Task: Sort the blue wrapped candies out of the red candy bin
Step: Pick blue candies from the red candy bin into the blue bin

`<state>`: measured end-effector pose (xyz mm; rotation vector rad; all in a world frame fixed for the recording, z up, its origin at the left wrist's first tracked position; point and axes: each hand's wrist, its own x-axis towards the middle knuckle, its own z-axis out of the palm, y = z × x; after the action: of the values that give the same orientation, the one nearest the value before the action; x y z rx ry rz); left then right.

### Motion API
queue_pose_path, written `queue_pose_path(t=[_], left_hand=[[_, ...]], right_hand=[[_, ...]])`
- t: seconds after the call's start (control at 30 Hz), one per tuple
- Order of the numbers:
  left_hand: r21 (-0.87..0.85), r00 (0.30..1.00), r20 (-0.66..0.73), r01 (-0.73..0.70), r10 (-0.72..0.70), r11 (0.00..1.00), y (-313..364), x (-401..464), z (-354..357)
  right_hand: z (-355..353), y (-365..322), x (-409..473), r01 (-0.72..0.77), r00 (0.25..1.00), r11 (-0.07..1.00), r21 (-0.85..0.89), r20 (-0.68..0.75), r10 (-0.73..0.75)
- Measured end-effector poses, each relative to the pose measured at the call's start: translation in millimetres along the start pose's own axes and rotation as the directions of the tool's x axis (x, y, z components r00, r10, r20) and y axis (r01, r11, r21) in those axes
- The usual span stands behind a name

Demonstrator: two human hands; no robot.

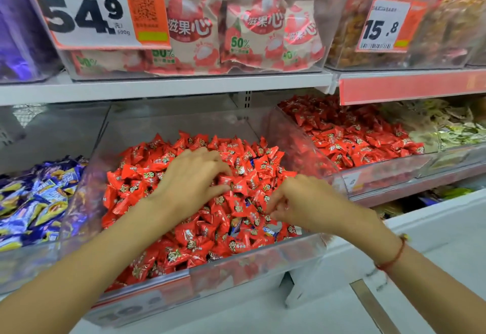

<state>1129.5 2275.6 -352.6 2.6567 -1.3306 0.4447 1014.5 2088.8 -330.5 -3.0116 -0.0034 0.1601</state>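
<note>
Both my hands are down in the red candy bin (263, 257), and I judge this to be the searching step: parting the red heap to uncover blue strays. My left hand (189, 181) lies spread across the top of the red candies (147, 181), fingers fairly straight and pressing, clenched on nothing. My right hand (302, 202) has its fingers curled down into the pile. The blur keeps me from saying whether that grip has pinched a wrapper or is only raking, so I cannot tell.

The blue wrapped candies (235, 225) I am after show as a few dark-blue slivers just below and to the left of my right fingertips, half buried among red ones, with another glimpse between my two hands. The next move, as I see it, calls for a fine pinch on one blue corner without dragging red neighbours along, then a lift clear.

The clear front wall of the bin stands close under my wrists, and the slanted clear divider (302, 147) rises just beyond my right hand, so room that way is tight. To the left of my left arm sits the blue candy bin (39, 202), the likely drop place. The shelf (168, 83) overhead limits how high I can raise.
</note>
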Motion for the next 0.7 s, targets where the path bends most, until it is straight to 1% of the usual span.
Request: queue_pose_path(t=[0.1, 0.17, 0.23, 0.3, 0.37, 0.43, 0.5, 0.53, 0.6, 0.67, 0.7], left_hand=[[-0.004, 0.999, -0.023, 0.029, -0.029, 1.000, -2, -7, -4], [-0.008, 0.999, -0.009, 0.041, -0.041, 0.999, 3, -12, -8], [-0.015, 0.998, 0.001, 0.057, -0.057, 0.998, 7, -16, -12], [-0.028, 0.996, 0.010, 0.088, -0.087, 0.996, 10, -22, -16], [-0.078, 0.991, 0.005, 0.133, -0.133, 0.988, 15, -27, -21], [-0.181, 0.981, -0.002, 0.190, -0.193, 0.965, 23, -32, -25], [-0.299, 0.973, 0.016, 0.224, -0.230, 0.927, 31, -35, -25], [-0.339, 0.972, 0.029, 0.230, -0.235, 0.912, 35, -35, -24], [-0.358, 0.976, 0.051, 0.214, -0.210, 0.909, 39, -36, -21], [-0.277, 0.983, 0.082, 0.178, -0.161, 0.944, 36, -38, -15], [-0.213, 0.985, 0.105, 0.154, -0.134, 0.965, 33, -40, -12]], right_hand=[[9, -12, 20, -0.016, 0.972, 0.989, -0.149, 0.231, 0.051], [15, -19, 28, -0.038, 0.954, 0.976, -0.215, 0.283, 0.100], [15, -23, 32, -0.061, 0.954, 0.976, -0.208, 0.276, 0.119], [11, -20, 32, -0.104, 0.959, 0.983, -0.154, 0.246, 0.140], [5, -9, 30, -0.150, 0.980, 0.985, -0.084, 0.121, 0.159], [-1, 2, 24, -0.164, 0.986, 0.986, -0.007, -0.019, 0.164], [-5, 6, 19, -0.148, 0.985, 0.987, 0.057, -0.079, 0.152], [-5, 6, 18, -0.134, 0.987, 0.989, 0.061, -0.079, 0.139], [-3, 1, 18, -0.105, 0.994, 0.994, -0.007, 0.042, 0.105], [3, -9, 21, -0.062, 0.970, 0.988, -0.138, 0.223, 0.092], [7, -15, 23, -0.059, 0.954, 0.979, -0.196, 0.278, 0.113]])
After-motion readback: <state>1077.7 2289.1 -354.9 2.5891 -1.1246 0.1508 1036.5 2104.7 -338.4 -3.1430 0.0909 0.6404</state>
